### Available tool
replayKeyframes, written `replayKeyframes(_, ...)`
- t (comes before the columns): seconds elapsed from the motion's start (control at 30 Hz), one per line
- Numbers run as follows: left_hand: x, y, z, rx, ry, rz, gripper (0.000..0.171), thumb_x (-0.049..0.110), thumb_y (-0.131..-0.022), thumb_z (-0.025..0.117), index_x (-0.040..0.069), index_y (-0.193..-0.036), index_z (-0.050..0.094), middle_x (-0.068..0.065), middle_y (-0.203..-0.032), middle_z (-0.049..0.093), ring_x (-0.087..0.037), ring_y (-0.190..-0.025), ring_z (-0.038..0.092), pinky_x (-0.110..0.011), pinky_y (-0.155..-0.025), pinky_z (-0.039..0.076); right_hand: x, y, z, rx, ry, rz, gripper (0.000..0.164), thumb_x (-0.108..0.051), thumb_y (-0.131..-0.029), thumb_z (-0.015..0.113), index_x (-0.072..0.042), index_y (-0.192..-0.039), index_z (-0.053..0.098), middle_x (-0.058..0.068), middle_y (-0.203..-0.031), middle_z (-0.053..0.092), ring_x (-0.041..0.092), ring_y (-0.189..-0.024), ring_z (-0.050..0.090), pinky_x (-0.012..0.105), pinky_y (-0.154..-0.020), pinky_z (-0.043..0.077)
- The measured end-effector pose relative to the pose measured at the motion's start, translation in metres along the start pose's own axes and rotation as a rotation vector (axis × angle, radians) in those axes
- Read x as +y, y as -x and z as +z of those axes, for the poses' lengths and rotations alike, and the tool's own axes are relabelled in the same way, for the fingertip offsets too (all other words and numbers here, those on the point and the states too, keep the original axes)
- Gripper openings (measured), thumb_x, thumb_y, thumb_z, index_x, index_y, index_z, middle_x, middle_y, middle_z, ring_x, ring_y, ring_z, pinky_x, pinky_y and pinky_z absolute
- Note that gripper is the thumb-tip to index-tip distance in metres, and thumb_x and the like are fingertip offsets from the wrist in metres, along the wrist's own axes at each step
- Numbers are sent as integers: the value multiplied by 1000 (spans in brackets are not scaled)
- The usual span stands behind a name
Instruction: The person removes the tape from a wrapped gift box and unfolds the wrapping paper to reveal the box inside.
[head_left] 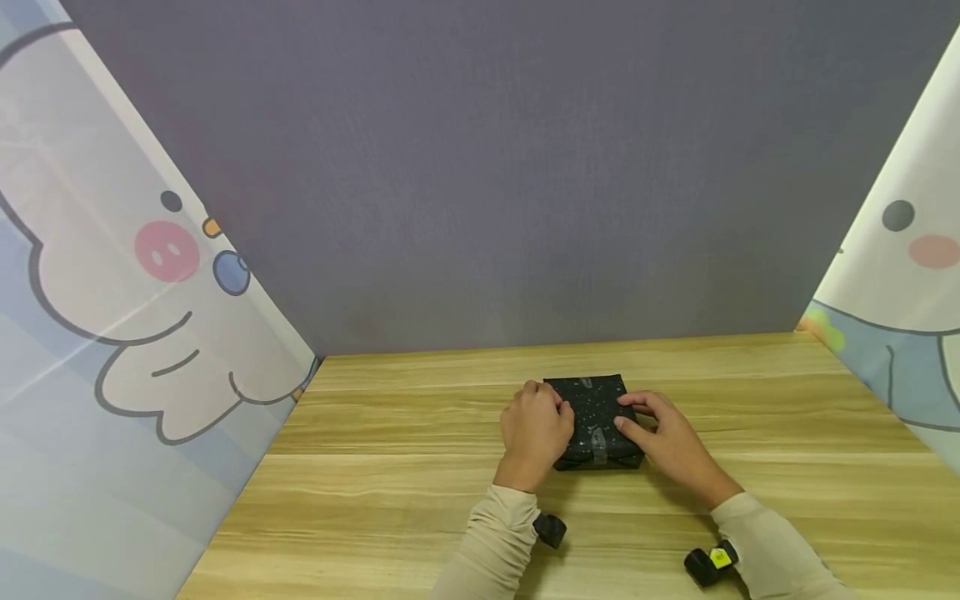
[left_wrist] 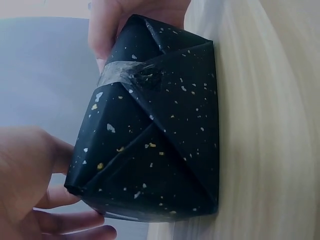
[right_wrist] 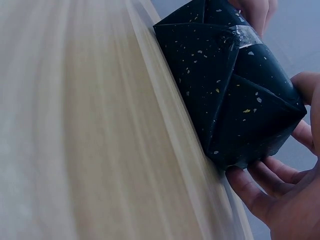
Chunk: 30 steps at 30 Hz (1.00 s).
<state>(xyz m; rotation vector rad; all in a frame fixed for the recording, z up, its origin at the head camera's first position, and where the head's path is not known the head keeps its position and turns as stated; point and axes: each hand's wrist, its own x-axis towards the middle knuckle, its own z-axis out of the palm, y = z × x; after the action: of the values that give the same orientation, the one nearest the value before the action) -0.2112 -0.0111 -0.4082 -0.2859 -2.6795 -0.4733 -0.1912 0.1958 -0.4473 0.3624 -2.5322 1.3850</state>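
Observation:
A box wrapped in black paper with white and gold flecks (head_left: 596, 406) lies flat on the wooden table. Clear tape (head_left: 598, 446) runs over its near edge, and the folded end flaps show in both wrist views. My left hand (head_left: 534, 429) holds the box's left side with bent fingers; in the left wrist view its fingertips (left_wrist: 104, 233) are at the box's end. On the opposite side, my right hand (head_left: 670, 442) grips the box, thumb at the top edge and fingers (right_wrist: 250, 192) against the end face. The undersides of the box are hidden.
The wooden table (head_left: 390, 483) runs back to a grey panel (head_left: 495, 183). Cartoon-printed sheets (head_left: 247, 358) stand along the left and right sides. Black camera mounts (head_left: 551, 530) are strapped to both wrists over light sleeves.

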Motion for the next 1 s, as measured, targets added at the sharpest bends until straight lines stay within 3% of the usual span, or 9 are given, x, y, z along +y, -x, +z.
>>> replayKeyframes(0.37,-1,-2,-2,16,31,9,27,29,-92,73,25,-66,65,6,-82,65,-10,-62,58,-28,-48,44,3,-1,-1,-1,-3,-16,34,-21,-101,64,0,-128,58,23,-133,51,47,-121,53,60,-95,46)
replayKeyframes(0.6,-7,-1,-1,12,158,-22,23,26,-90,73,26,-68,65,10,-77,64,-3,-51,45,-24,-44,37,1,1,-3,-4,2,-12,34,-21,-101,63,-1,-128,58,23,-135,50,47,-121,53,61,-96,45)
replayKeyframes(1.0,-20,2,3,-10,286,-35,15,25,-89,71,25,-74,66,0,-111,73,-3,-53,45,-25,-48,39,4,0,0,2,-14,-17,33,-20,-100,65,-1,-126,60,22,-133,51,46,-120,54,60,-95,46)
